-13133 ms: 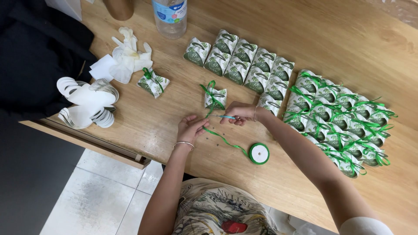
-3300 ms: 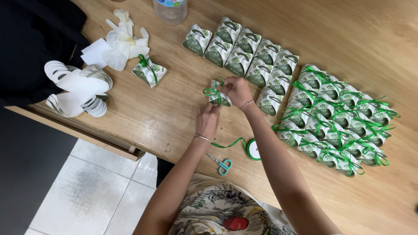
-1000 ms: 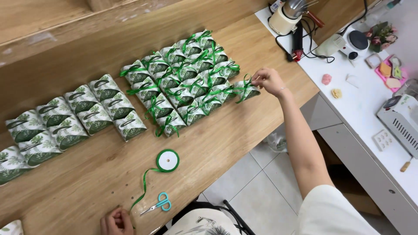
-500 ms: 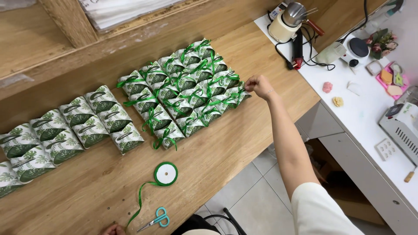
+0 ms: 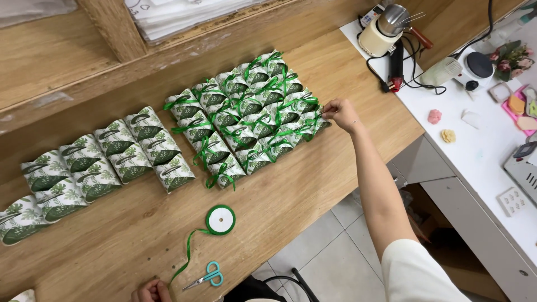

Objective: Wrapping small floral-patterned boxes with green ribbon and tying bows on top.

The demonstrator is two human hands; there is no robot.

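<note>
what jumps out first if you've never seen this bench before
The eye goes first to the block of ribbon-tied boxes, green leaf-print packets packed in rows mid-table, with the right hand touching the box at their right end. To their left lie untied boxes of the same print. Nearer the table's front edge sit a green ribbon spool and teal scissors, beside the left hand.
</note>
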